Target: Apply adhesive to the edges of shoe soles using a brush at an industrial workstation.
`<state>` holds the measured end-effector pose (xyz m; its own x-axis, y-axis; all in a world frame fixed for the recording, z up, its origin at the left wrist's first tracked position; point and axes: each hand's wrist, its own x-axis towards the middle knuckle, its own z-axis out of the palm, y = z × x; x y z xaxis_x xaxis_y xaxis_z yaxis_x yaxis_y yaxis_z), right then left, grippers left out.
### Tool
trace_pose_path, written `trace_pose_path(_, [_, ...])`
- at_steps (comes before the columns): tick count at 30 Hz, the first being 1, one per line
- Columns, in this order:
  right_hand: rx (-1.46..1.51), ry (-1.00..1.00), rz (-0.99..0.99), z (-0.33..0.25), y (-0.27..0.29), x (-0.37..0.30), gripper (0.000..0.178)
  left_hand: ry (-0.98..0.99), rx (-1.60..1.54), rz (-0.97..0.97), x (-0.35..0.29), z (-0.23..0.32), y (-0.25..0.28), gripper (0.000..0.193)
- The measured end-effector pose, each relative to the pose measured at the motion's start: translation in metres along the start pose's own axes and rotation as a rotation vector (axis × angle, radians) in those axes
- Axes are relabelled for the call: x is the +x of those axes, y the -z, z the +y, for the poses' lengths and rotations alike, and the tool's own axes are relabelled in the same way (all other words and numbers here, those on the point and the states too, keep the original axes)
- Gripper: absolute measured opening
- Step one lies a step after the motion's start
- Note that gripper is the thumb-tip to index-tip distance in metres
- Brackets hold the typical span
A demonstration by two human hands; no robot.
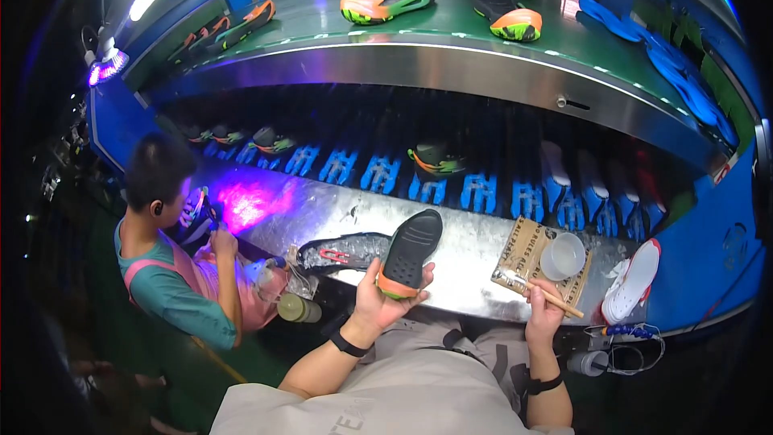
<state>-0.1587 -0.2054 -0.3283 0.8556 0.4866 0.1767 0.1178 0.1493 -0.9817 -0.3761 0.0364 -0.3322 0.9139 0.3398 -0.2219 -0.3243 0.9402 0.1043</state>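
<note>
My left hand (375,301) is closed around the heel end of a black shoe sole (413,246) with an orange and green heel. The sole is tilted up above the metal bench, its grooved, dotted face showing. In my right hand (545,318) is a brush (568,307) with a wooden handle, its head pointing left over a printed brown cardboard sheet (516,251). A translucent cup (564,256) with a whitish content stands on that cardboard, just beyond my right hand. Left of the held sole lies another dark sole (341,254) with a red part in it.
A white shoe piece (633,283) lies at the bench's right end. Behind the metal bench (475,231), blue soles (379,174) line a dark conveyor. Colourful soles (390,2) sit on the green upper belt (451,20). A co-worker (173,266) sits close at left.
</note>
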Motion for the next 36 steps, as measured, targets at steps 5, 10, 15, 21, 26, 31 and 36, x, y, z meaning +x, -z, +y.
trace_pose_path(5, [-0.204,0.105,0.089,0.025,-0.011,0.008,0.024,0.031,0.101,-0.027,-0.021,0.007,-0.024,0.068])
trace_pose_path(10, [-0.451,0.212,-0.002,0.035,-0.015,0.006,0.024,0.179,0.162,-0.46,-0.038,0.042,-0.096,0.079])
trace_pose_path(15, [-0.462,0.275,-0.065,0.041,-0.02,0.004,0.023,-0.269,0.654,-0.724,0.027,0.163,-0.233,0.091])
trace_pose_path(21, [-0.461,0.285,-0.07,0.045,-0.025,0.003,0.024,-0.592,0.237,-0.334,0.127,0.253,-0.34,0.081])
trace_pose_path(26, [-0.608,0.353,-0.085,0.043,-0.024,0.001,0.022,-1.152,1.095,0.05,0.133,0.327,-0.299,0.061])
trace_pose_path(31, [-0.682,0.374,-0.141,0.04,-0.024,0.003,0.023,-1.702,2.015,1.264,0.11,0.449,-0.275,0.042])
trace_pose_path(36, [-0.651,0.34,-0.167,0.034,-0.031,0.007,0.023,-0.9,1.963,1.701,0.101,0.535,-0.277,0.093])
